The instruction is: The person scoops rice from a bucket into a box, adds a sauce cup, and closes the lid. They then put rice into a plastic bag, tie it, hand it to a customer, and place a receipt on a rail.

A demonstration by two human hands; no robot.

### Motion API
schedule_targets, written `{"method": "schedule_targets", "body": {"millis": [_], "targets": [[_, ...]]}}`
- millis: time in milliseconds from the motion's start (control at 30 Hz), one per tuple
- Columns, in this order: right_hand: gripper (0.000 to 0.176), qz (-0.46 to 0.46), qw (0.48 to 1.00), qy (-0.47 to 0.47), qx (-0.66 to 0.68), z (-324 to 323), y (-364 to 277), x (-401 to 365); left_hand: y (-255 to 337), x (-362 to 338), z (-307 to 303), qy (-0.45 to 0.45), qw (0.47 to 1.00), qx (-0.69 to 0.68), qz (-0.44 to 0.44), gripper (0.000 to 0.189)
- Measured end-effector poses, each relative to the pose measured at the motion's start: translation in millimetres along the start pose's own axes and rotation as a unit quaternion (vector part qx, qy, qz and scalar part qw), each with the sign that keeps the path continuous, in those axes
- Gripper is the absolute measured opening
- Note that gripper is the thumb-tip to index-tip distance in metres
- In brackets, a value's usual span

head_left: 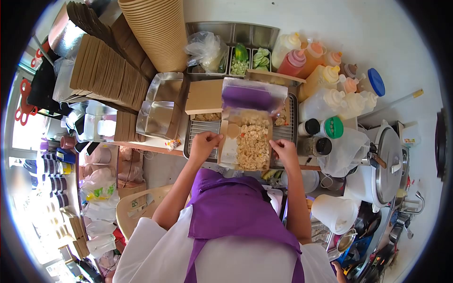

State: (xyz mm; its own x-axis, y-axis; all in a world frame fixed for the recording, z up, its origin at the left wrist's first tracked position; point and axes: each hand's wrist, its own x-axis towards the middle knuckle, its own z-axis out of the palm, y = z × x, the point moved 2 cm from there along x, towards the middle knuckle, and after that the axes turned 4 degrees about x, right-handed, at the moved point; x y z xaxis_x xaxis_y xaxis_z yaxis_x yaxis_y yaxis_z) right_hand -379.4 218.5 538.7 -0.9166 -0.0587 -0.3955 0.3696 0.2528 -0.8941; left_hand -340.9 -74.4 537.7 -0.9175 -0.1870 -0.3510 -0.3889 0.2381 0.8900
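An open cardboard takeout box (230, 158) of fried rice (254, 146) is held level in front of my apron, between both hands. Its raised lid (250, 96) shows a purple panel and is slightly blurred. A small round sauce cup (233, 130) appears beside the rice, inside the box. My left hand (206, 146) pinches the box's left edge. On the opposite edge, the fingers of my right hand (285, 152) are closed. Beneath lies a wire rack tray (291, 113) with other boxes, one a closed brown box (204, 96).
Squeeze bottles (323, 80) crowd the back right, near spice jars (311, 127). Metal bins with chopped vegetables (239, 61) stand behind. Stacked paper bowls (153, 28), folded cartons (108, 68) and metal containers (160, 118) fill the left. A large pot (384, 165) stands right; a chair (137, 207) is lower left.
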Motion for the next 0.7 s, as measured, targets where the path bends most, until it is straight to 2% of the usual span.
{"method": "schedule_targets", "body": {"millis": [133,233,267,367,467,567,633,700], "targets": [[0.023,-0.036,0.999,0.021,-0.008,4,5,2,19,-9,1,0.047,0.992,0.118,0.018,0.023],[0.021,-0.027,0.999,-0.013,0.024,-3,2,-12,5,-9,-4,-0.026,0.998,-0.033,0.051,0.023],[0.02,-0.026,0.999,-0.01,0.02,-2,1,-13,-1,-10,-3,-0.036,0.998,-0.029,0.047,0.026],[0.02,-0.028,1.0,0.004,0.006,6,5,-23,14,-20,1,0.015,0.996,0.074,0.047,0.027],[0.022,-0.051,0.999,0.009,-0.001,7,1,-25,8,-19,-1,0.011,0.994,0.091,0.061,0.031],[0.027,-0.067,0.997,-0.024,0.008,2,5,-36,9,-30,-6,-0.059,0.991,0.066,0.105,0.04],[0.032,-0.097,0.995,-0.032,-0.003,3,12,-43,13,-38,-3,-0.042,0.989,0.095,0.109,0.046],[0.037,-0.081,0.996,-0.02,-0.015,8,16,-44,10,-40,-2,-0.044,0.988,0.105,0.103,0.052]]}}
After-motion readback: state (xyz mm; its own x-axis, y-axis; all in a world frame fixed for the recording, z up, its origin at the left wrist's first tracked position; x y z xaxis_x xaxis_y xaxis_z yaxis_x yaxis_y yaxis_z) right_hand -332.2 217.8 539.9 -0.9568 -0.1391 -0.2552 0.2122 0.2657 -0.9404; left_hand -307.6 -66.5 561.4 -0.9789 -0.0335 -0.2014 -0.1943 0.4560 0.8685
